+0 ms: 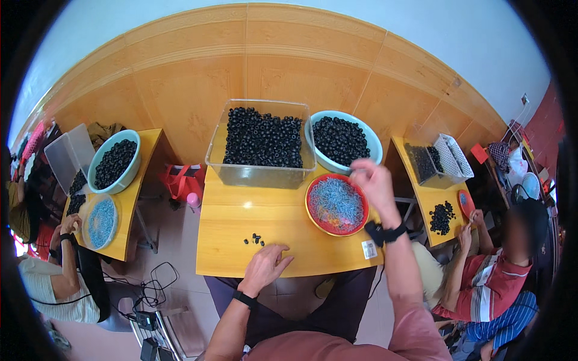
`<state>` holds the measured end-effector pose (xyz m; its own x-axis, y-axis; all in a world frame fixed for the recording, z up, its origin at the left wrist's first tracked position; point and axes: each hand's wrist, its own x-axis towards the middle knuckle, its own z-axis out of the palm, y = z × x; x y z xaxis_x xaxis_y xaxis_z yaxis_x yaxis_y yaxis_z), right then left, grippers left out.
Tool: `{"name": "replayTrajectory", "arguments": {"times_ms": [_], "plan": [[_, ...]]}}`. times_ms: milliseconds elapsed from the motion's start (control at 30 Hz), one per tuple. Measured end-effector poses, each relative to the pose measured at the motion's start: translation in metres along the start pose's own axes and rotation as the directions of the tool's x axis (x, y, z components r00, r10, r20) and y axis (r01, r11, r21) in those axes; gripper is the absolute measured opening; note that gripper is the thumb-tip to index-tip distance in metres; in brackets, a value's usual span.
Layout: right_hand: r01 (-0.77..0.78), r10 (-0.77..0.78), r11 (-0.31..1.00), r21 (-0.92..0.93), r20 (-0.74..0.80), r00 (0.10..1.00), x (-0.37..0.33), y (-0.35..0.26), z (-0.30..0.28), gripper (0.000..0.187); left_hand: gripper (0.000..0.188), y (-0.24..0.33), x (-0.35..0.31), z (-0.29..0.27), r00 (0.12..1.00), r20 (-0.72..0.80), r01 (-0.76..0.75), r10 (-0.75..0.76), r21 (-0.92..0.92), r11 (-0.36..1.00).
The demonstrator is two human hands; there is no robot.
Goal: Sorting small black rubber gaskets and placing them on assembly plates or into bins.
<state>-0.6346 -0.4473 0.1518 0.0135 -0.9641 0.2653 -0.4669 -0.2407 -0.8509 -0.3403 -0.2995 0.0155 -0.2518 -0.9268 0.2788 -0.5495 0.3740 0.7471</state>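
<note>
Brightness: the room was evenly and brightly lit, colours clear.
Light source: soft light fell from above; no lamp showed in view.
Shadows: faint and short, a soft one under the clear bin (260, 144) on the yellow table (241, 216).
Glare: mild sheen lay on the table top and the bin's walls.
Blur: the raised right hand (372, 180) was slightly smeared; the left hand (265, 268) was sharp.
Distortion: strong fisheye bending; wall edges curved, corners were black.
Edge focus: figures at the rim looked soft and stretched.

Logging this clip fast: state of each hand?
Left hand: open, resting flat on the table.
Right hand: raised over the red bowl, fingers pinched; contents cannot be told.
</note>
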Motion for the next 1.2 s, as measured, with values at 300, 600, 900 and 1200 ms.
{"name": "replayTrajectory", "arguments": {"times_ms": [300,600,900,1200], "plan": [[0.349,-0.166,0.867,-0.355,0.455,0.875,0.075,-0.076,0.065,0.044,0.021,-0.001,0.001,0.001,0.998,-0.061,-0.015,0.011,-0.060,0.998],[0.446,-0.044,0.806,-0.388,0.713,0.699,0.079,-0.051,0.171,0.057,0.016,0.002,0.001,0.000,0.998,-0.061,0.028,-0.034,-0.093,0.995],[0.369,0.040,0.797,-0.479,0.650,0.759,0.179,-0.065,0.199,0.072,0.014,-0.009,0.001,0.005,0.996,-0.080,-0.049,0.042,-0.079,0.996],[0.247,0.470,0.592,-0.768,0.577,0.668,0.215,-0.015,0.218,0.113,0.012,-0.012,0.001,0.008,0.994,-0.100,-0.057,0.049,-0.080,0.995]]}}
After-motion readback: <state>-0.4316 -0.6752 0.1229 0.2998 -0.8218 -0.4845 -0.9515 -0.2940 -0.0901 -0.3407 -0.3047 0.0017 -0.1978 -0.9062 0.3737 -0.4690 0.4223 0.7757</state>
